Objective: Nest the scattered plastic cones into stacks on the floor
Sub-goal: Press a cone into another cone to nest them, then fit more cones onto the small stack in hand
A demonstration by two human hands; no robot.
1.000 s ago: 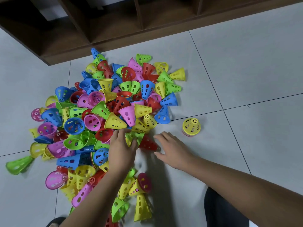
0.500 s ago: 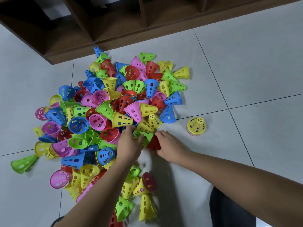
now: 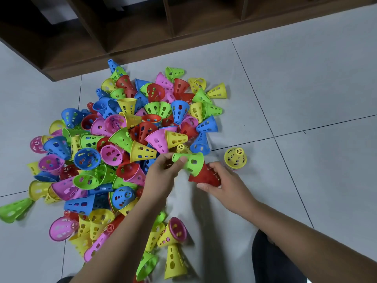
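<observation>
A big heap of perforated plastic cones (image 3: pixel 126 144) in red, blue, green, yellow and pink covers the tiled floor. My left hand (image 3: pixel 163 176) pinches the narrow end of a green cone (image 3: pixel 192 163), lifted just off the heap's near right edge. My right hand (image 3: pixel 226 184) grips a red cone (image 3: pixel 206 176) right beside it, and the green cone's wide rim overlaps the red cone's tip. A short stack with a yellow cone (image 3: pixel 235 158) on top stands alone on the floor to the right.
A dark wooden shelf unit (image 3: pixel 142 37) runs along the far side of the heap. Loose cones lie near my left forearm, among them a yellow one (image 3: pixel 173 260). Bare grey tiles (image 3: pixel 306 88) spread to the right. A dark trouser leg (image 3: pixel 271 260) is at the bottom.
Both hands have risen from the heap's edge. The left now holds a green cone and the right a red cone, brought together above the floor.
</observation>
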